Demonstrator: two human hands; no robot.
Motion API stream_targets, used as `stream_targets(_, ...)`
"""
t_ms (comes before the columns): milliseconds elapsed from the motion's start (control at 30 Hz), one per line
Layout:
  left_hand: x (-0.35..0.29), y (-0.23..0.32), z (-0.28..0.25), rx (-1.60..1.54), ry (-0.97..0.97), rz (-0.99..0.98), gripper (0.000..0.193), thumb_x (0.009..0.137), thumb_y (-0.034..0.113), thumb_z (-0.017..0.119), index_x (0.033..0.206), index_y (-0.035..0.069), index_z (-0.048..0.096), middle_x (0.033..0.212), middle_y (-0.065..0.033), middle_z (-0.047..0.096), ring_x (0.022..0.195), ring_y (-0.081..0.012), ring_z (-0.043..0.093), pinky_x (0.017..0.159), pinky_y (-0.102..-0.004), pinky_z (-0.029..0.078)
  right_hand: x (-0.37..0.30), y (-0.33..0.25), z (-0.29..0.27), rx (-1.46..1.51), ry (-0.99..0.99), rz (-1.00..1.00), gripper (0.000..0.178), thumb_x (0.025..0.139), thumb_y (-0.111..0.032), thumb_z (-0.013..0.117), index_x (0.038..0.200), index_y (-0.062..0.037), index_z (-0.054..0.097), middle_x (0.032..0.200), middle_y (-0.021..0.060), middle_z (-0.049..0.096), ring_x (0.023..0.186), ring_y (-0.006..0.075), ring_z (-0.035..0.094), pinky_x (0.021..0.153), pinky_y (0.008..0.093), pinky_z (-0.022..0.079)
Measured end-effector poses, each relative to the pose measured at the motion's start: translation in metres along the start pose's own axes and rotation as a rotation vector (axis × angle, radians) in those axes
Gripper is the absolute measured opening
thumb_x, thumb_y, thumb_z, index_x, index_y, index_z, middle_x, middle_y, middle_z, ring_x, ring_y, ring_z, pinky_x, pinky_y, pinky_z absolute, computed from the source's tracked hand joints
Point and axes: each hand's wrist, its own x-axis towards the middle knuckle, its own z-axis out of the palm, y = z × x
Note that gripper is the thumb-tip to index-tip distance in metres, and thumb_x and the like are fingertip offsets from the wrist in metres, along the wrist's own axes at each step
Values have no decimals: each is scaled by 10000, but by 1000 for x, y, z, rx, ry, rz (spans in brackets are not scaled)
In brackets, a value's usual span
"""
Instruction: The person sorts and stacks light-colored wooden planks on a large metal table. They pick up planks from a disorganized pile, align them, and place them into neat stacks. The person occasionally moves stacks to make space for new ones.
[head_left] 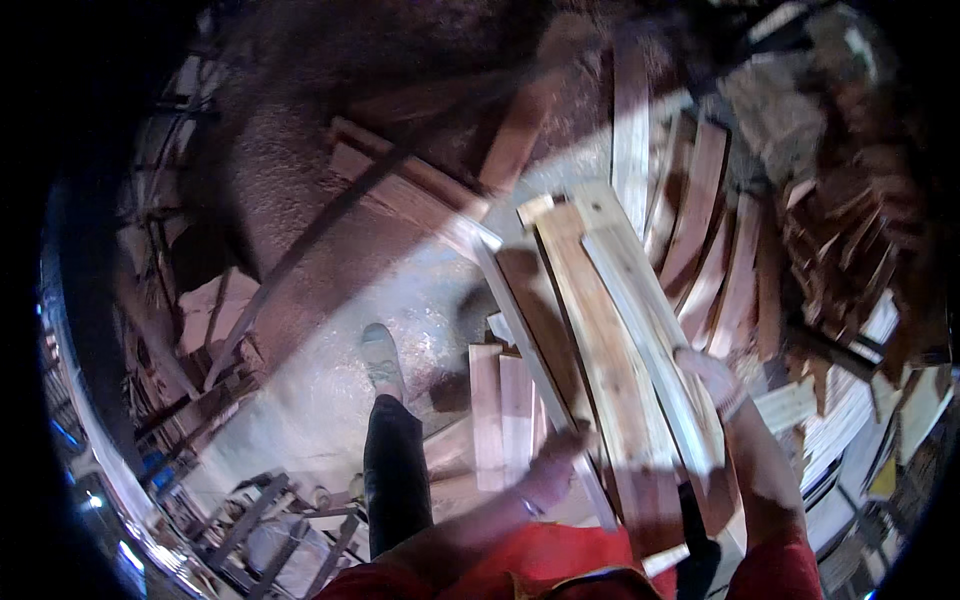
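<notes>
Several long wooden boards lie side by side in front of my body, slanting from the upper middle toward my red shirt. My left hand (560,468) is closed round the near part of the leftmost board (530,350), which stands on edge. Farther up on the other side, my right hand (712,380) grips the outer edge of the rightmost board (648,300). Between the hands runs a pale, knotty board (602,350), lit brightly along its middle. Motion blurs both hands, and the fingers under the boards are hidden.
Loose planks (697,205) fan out beyond my right hand. A heap of broken wood pieces (850,235) lies at the far right. Two long planks (405,190) rest on the floor ahead. Short boards (487,415) lie left of the bundle, near my shoe (381,355).
</notes>
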Motion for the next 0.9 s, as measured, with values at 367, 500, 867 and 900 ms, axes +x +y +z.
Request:
stream_targets(367,-156,126,34,305,120,566,389,1069,300,584,1344,37,663,1284,-139,703,1223,-269,647,1097,-402,478,-338,69,36,-79,353,85,837,742,-229,886,1475,43,588,1300,155,737,1181,297,702,1032,427,562)
stream_targets(500,-196,162,50,383,82,650,382,1060,300,589,1329,41,670,1262,-131,710,1198,-258,659,1073,-400,495,-383,58,109,-365,265,-547,878,822,-154,825,1577,46,425,1179,124,728,948,186,708,820,330,593)
stream_targets(867,-330,220,31,280,-176,1070,365,1034,297,601,1291,53,688,1200,-108,730,1132,-228,691,1005,-394,540,-317,-103,505,-1005,-235,-604,1005,847,-419,877,1597,70,421,1514,143,602,1355,232,591,1134,357,479)
stream_targets(900,-337,245,16,225,-165,1149,364,1031,297,602,1287,54,689,1194,-106,732,1126,-226,694,999,-393,544,-304,-109,571,-1029,-262,-524,922,903,-415,836,1584,64,441,1494,150,616,1337,234,599,1137,358,477)
